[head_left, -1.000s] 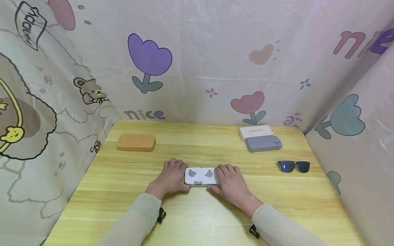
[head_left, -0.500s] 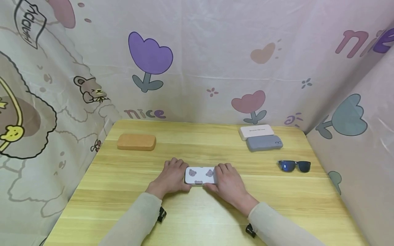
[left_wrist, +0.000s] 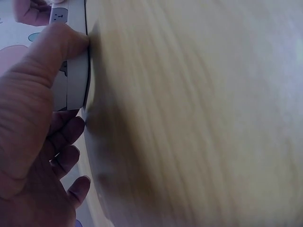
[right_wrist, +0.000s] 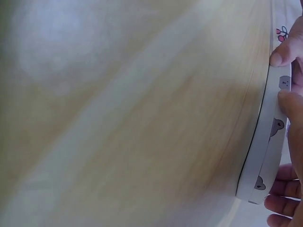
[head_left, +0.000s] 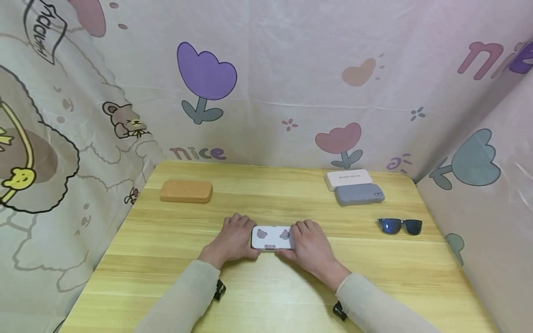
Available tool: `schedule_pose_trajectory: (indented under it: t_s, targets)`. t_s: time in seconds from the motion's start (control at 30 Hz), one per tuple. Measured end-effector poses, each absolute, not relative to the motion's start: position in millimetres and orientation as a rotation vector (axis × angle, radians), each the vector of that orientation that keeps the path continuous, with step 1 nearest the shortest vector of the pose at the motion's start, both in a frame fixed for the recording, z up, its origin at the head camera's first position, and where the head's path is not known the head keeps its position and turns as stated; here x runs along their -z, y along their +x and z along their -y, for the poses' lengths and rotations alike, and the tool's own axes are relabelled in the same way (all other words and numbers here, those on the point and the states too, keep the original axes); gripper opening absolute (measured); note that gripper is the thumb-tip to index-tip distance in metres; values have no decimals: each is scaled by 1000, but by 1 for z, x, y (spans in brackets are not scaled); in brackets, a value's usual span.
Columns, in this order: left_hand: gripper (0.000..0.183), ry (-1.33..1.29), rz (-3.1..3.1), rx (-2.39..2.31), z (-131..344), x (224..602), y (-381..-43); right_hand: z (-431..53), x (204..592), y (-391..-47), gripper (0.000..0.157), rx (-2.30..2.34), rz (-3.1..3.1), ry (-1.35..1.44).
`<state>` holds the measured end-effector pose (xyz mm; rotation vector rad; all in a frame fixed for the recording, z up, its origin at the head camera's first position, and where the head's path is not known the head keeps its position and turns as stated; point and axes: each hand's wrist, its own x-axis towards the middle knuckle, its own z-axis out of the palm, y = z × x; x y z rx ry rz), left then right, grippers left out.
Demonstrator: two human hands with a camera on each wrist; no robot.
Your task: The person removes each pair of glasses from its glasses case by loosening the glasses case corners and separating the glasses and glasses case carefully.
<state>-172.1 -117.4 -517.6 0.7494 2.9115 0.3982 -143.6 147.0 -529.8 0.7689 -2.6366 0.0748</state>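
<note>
Holding a white bear-print case (head_left: 270, 238) between them, two bare hands are working near the middle of the wood-grain table (head_left: 266, 291). The left hand (head_left: 236, 238) is clamping the case's left end, its thumb pressing the front side; the right hand (head_left: 314, 247) is gripping the right end, thumb likewise against the front and fingers covering part of the top. The case is lying flat, with a seam running along its front side. From where I am standing, an orange case (head_left: 186, 192) is occupying the far left of the table. At the far right, a white lettered case (the print is proving too small to read) is sitting behind a blue-grey case (head_left: 360, 195), the two apparently touching. Dark sunglasses (head_left: 400, 226) are resting nearer the right edge. A patterned curtain (head_left: 266, 60) is hanging behind everything.
</note>
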Motion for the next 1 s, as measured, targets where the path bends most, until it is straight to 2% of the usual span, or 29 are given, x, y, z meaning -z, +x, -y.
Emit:
schedule_pose_trajectory:
  t_s: [1.0]
  targets:
    - [72, 742, -2888, -409, 118, 518, -175, -154, 527, -156, 63, -72, 2557, 888]
